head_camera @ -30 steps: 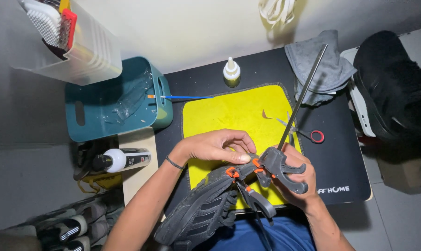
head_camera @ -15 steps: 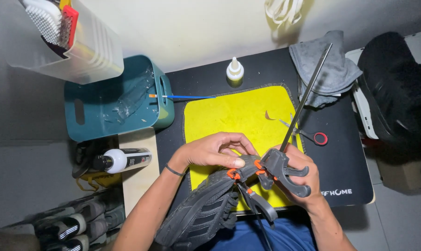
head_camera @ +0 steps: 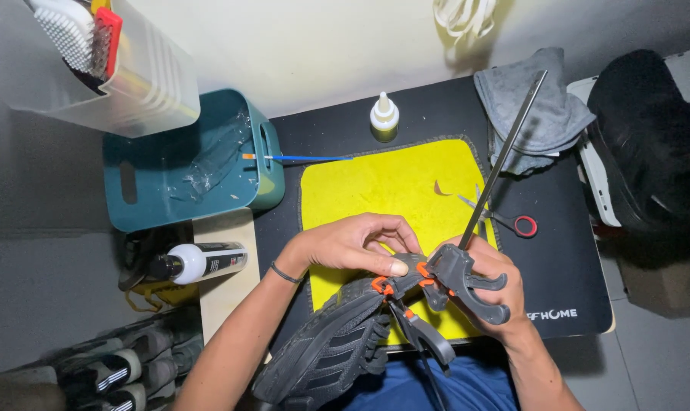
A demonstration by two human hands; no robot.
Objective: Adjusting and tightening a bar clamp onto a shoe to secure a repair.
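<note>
Since the earlier frame my hands have barely shifted. My left hand (head_camera: pixel 352 245) presses fingers closed on the dark shoe's (head_camera: pixel 326 354) end at the yellow mat's (head_camera: pixel 391 186) near edge. My right hand (head_camera: pixel 486 278) stays clamped on the bar clamp (head_camera: pixel 455 278); its orange pads appear seated on the shoe, tightening apparently unfinished.

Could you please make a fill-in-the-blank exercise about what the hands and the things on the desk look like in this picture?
1. The right hand grips the grey handle of a bar ____ whose rod points up.
2. The left hand presses on the heel of a black ____.
3. The cloth spread on the desk mat is ____ in colour.
4. The scissors have a ____ handle.

Missing words: clamp; shoe; yellow; red
</note>
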